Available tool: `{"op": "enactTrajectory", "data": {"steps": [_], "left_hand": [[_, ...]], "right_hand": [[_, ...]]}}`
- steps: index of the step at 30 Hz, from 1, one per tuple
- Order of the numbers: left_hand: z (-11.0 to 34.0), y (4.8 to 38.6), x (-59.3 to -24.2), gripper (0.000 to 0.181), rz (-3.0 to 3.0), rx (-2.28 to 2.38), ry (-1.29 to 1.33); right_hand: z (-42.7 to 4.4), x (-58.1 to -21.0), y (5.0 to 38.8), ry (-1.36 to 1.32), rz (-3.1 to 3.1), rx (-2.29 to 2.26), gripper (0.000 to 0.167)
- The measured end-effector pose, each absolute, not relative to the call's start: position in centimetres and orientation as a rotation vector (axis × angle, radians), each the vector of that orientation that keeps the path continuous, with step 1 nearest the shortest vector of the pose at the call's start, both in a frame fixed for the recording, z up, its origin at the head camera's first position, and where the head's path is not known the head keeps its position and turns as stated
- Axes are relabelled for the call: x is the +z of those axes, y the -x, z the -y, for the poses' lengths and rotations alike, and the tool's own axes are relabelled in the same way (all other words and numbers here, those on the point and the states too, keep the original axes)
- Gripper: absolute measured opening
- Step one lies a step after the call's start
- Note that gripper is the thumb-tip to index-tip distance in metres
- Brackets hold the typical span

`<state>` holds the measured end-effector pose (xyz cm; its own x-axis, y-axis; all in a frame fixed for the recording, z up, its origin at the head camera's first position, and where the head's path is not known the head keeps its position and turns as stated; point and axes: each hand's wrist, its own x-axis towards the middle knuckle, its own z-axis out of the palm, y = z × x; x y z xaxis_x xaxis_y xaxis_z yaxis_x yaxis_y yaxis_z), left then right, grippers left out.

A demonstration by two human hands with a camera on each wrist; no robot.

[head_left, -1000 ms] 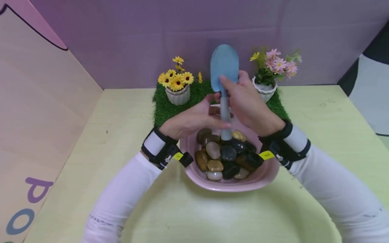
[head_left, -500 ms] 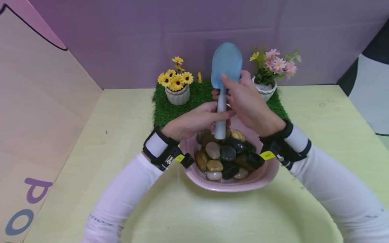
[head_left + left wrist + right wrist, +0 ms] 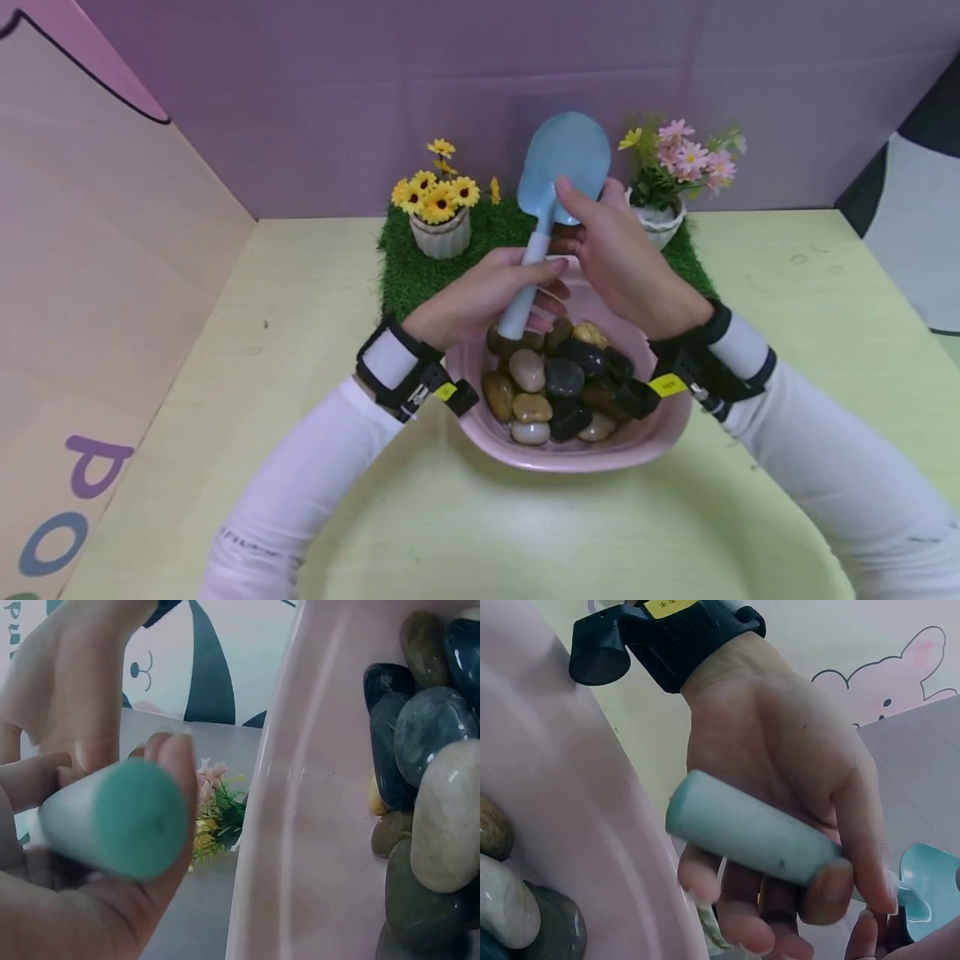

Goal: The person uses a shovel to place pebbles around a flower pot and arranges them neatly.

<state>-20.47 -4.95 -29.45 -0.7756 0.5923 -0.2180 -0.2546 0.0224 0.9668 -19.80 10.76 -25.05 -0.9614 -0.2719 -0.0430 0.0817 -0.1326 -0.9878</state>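
A toy shovel with a light blue blade point(image 3: 572, 158) and pale handle point(image 3: 517, 310) is held over the pink basin point(image 3: 570, 460), blade up and leaning right. My left hand point(image 3: 480, 292) grips the handle, thumb across it. Near the neck, my right hand point(image 3: 630, 258) pinches the blade's lower part, thumb on its face. In the left wrist view the handle's teal end point(image 3: 142, 820) faces the camera. The right wrist view shows the handle point(image 3: 750, 832) lying across the fingers of my left hand point(image 3: 780, 742). Several smooth stones point(image 3: 565, 377) lie in the basin.
Behind the basin, a green turf mat point(image 3: 405, 279) carries a pot of yellow flowers point(image 3: 441, 233) at left and a pot of pink flowers point(image 3: 660, 223) at right. A purple backdrop point(image 3: 322, 108) stands behind the pale table point(image 3: 300, 350).
The shovel has tilted, its blade moving right and its handle end swinging left. My left hand's fingers have shifted round the handle, and my right hand has moved slightly right.
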Motion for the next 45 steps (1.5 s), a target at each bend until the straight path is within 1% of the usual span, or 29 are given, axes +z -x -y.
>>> {"op": "enactTrajectory", "data": {"steps": [2,4,8,9,11,13,16,22,28,31,35,39,45], "left_hand": [[4.9,20.5,-29.5,0.032,-1.741,1.822,-0.326],[5.0,20.5,-29.6,0.031,-1.786,1.818,-0.319],[5.1,20.6,-29.7,0.032,-1.87,1.773,-0.357],[5.2,20.6,-29.7,0.033,-1.89,1.76,-0.374],[5.4,20.6,-29.7,0.036,-1.902,1.746,-0.395],[5.7,20.6,-29.6,0.038,-1.905,1.735,-0.401],[6.0,20.8,-29.4,0.034,-1.901,1.722,-0.392],[6.8,20.8,-28.8,0.031,-1.925,1.715,-0.387],[7.4,20.5,-28.0,0.032,-1.872,1.773,-0.354],[7.4,20.5,-28.1,0.034,-1.861,1.788,-0.335],[7.4,20.5,-28.6,0.032,-1.865,1.789,-0.348],[7.4,20.4,-28.8,0.028,-1.852,1.786,-0.375],[7.7,20.5,-28.7,0.027,-1.858,1.791,-0.382]], "right_hand": [[-10.9,-25.2,19.9,0.228,-1.894,-2.19,0.061],[-11.0,-25.4,20.0,0.244,-1.889,-2.197,0.059],[-11.2,-25.7,20.2,0.265,-1.877,-2.215,0.039],[-11.2,-25.8,20.2,0.265,-1.876,-2.217,0.038],[-11.4,-25.9,20.2,0.264,-1.875,-2.213,0.04],[-11.5,-26.0,20.1,0.271,-1.868,-2.207,0.046],[-11.7,-26.0,20.0,0.253,-1.865,-2.186,0.053],[-12.1,-26.1,20.1,0.167,-1.911,-2.129,0.049],[-13.2,-25.9,20.1,0.22,-1.994,-2.057,0.055],[-13.7,-25.8,20.2,0.23,-2.016,-2.085,0.054],[-15.0,-25.5,20.9,0.209,-2.059,-2.062,0.051],[-17.3,-24.9,22.0,0.177,-2.284,-1.815,0.059],[-19.6,-24.7,23.5,0.197,-2.626,-1.412,0.079]]}}
